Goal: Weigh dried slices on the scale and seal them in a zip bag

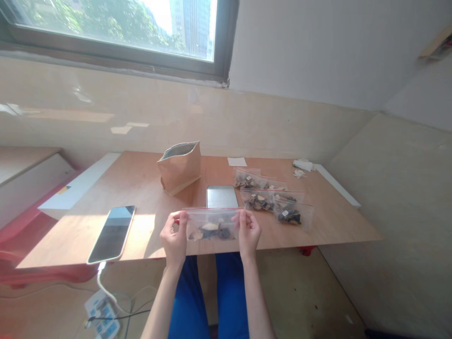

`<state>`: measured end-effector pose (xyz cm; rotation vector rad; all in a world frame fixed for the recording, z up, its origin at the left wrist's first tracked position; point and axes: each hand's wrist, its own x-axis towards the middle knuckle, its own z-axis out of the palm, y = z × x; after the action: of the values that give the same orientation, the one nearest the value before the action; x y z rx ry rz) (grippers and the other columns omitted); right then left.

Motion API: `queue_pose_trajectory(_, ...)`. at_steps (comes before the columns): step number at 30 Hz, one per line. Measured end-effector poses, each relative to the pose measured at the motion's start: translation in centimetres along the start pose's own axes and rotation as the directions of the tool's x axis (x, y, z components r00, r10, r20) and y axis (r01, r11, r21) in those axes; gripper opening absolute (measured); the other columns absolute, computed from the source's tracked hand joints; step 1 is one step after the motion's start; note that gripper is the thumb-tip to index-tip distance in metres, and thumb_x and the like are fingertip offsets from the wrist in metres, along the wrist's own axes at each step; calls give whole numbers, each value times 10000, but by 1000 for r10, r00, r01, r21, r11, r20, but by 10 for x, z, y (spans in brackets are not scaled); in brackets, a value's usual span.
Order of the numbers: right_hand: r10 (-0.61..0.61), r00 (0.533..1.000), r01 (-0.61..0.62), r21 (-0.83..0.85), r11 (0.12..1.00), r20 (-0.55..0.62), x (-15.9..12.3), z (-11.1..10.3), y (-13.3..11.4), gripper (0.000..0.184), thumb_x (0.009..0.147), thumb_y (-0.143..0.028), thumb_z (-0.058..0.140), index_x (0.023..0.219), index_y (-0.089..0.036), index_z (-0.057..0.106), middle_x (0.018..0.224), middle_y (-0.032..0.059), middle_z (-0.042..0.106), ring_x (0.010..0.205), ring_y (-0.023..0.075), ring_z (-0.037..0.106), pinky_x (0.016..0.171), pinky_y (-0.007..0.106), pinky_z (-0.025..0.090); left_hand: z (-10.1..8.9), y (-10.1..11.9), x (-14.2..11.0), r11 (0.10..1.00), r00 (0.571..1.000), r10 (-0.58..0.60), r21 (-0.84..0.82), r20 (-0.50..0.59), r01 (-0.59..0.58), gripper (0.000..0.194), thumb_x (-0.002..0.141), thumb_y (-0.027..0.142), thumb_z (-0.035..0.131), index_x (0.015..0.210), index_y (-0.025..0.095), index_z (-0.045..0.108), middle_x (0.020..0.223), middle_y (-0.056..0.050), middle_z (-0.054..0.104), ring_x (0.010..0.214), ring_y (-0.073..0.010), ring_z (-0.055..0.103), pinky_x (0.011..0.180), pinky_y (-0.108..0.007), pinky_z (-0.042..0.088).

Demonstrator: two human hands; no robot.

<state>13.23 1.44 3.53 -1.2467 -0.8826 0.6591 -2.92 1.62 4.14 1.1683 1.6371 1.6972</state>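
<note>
Between my two hands a clear zip bag [213, 230] with a red seal line is stretched wide near the table's front edge. Dark and pale dried pieces lie in its lower part. My left hand [174, 235] pinches the bag's upper left corner. At the upper right corner, my right hand [250, 230] grips it between thumb and fingers. Just behind the bag lies a flat device with a silvery top [221, 195], partly covered by it. Several similar filled zip bags [259, 201] lie to the right, some overlapping.
A brown paper pouch [181, 167] stands with its mouth open at back left. A phone [112, 233] with a white cable [106, 285] lies at the left front edge. White paper [237, 162] and crumpled white items [302, 165] are at the back.
</note>
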Motion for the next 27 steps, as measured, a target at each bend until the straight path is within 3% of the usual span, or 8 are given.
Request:
queue_pose_trajectory(4, -13, 995, 11, 19, 1000, 97, 2, 2, 2, 355, 814, -508, 543, 746, -164, 603, 616, 29, 648, 538, 130, 573, 562, 251, 483, 9, 3, -2, 977, 993, -116, -182, -14, 111, 362, 792, 531, 542, 758, 174, 593, 654, 7, 583, 567, -106, 501, 544, -206, 397)
queue_pose_trajectory(7, 24, 988, -27, 18, 999, 150, 0, 5, 3, 338, 785, -503, 585, 743, -169, 614, 627, 29, 658, 558, 139, 587, 574, 258, 490, 13, 3, -5, 963, 987, -158, -222, -12, 151, 372, 796, 539, 536, 764, 172, 580, 615, 19, 559, 500, -87, 469, 483, -194, 380)
queue_pose_trajectory(14, 114, 989, -121, 68, 990, 98, -2, 6, 5, 352, 756, -507, 618, 776, -157, 644, 653, 42, 682, 565, 148, 600, 551, 257, 484, 10, -1, -4, 979, 994, -91, -178, 68, 101, 361, 737, 512, 618, 821, 162, 648, 764, -38, 652, 679, -140, 593, 600, -221, 462)
queue_pose_trajectory(21, 79, 957, -98, 56, 994, 279, 1, -1, 10, 285, 792, -444, 616, 856, -170, 662, 734, 49, 710, 744, 185, 664, 741, 315, 513, 7, -5, -5, 961, 987, -156, -226, 28, 158, 357, 741, 512, 616, 788, 158, 619, 658, 0, 598, 533, -91, 506, 495, -188, 407)
queue_pose_trajectory(27, 65, 946, -85, 48, 995, 319, 1, -3, 11, 285, 800, -451, 609, 853, -173, 642, 774, 51, 708, 788, 190, 662, 787, 318, 500, 10, -7, -3, 940, 984, -180, -292, 14, 176, 355, 736, 514, 620, 765, 160, 610, 637, 17, 577, 537, -79, 498, 499, -173, 403)
